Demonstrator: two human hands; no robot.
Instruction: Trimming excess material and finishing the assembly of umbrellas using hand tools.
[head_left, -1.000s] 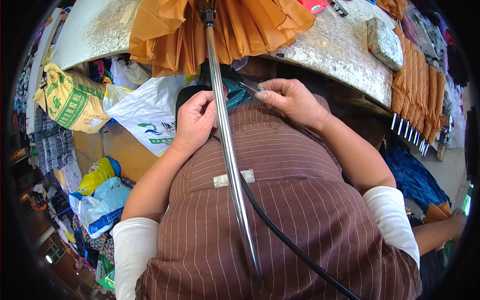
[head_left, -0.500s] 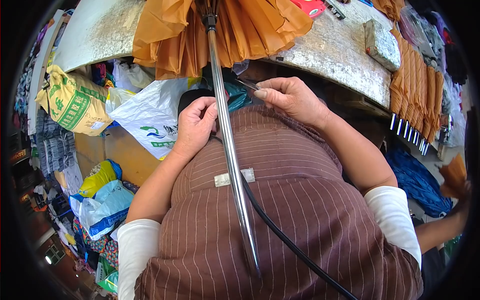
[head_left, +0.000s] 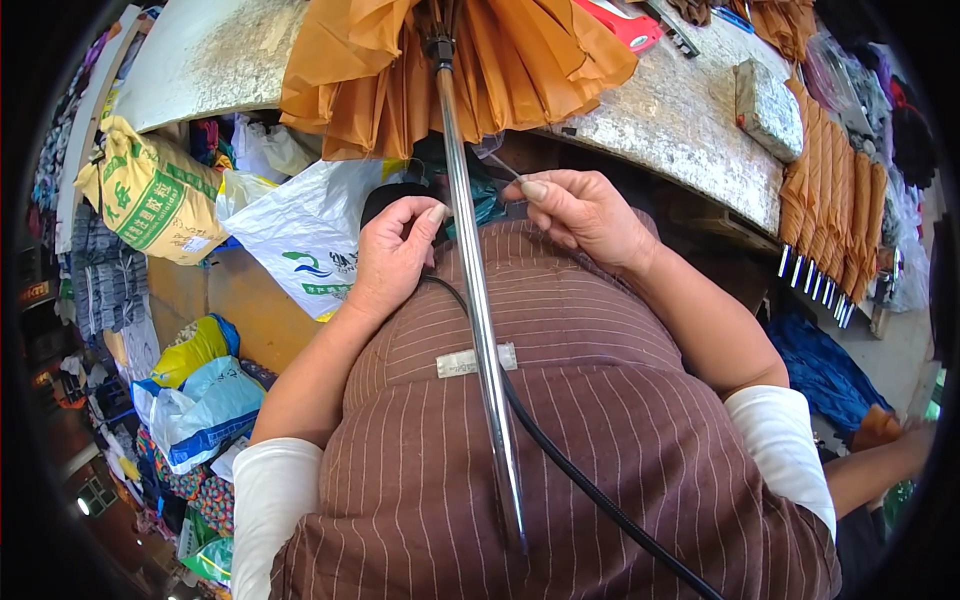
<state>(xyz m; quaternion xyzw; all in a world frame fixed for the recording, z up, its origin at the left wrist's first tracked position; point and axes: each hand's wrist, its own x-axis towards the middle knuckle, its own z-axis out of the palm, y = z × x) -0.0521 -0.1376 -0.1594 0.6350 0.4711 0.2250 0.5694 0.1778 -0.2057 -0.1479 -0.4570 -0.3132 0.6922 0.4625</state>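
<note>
An orange-brown umbrella [head_left: 360, 100] hangs partly folded over the table edge. Its chrome shaft [head_left: 482, 320] slopes down across my apron toward me. Just left of the shaft, my left hand [head_left: 396, 255] is closed in a pinch, thumb tip against the forefinger; anything between them is too small to make out. My right hand [head_left: 590, 218], to the right of the shaft, pinches a thin needle-like tool [head_left: 506, 168] that points up and left. A black cord [head_left: 590, 490] runs behind the shaft and down over the apron [head_left: 620, 440].
A worn white table [head_left: 650, 130] spans the top, with a grey block [head_left: 768, 110] and a red-handled tool [head_left: 630, 28]. Folded brown umbrellas [head_left: 828, 185] hang at right. Sacks [head_left: 155, 195] and plastic bags [head_left: 205, 400] lie left. Another person's arm [head_left: 880, 468] shows lower right.
The needle-like tool now points more steeply up and left in my right hand. The umbrella has shifted slightly right in the picture. At the right, the other person's arm has moved lower.
</note>
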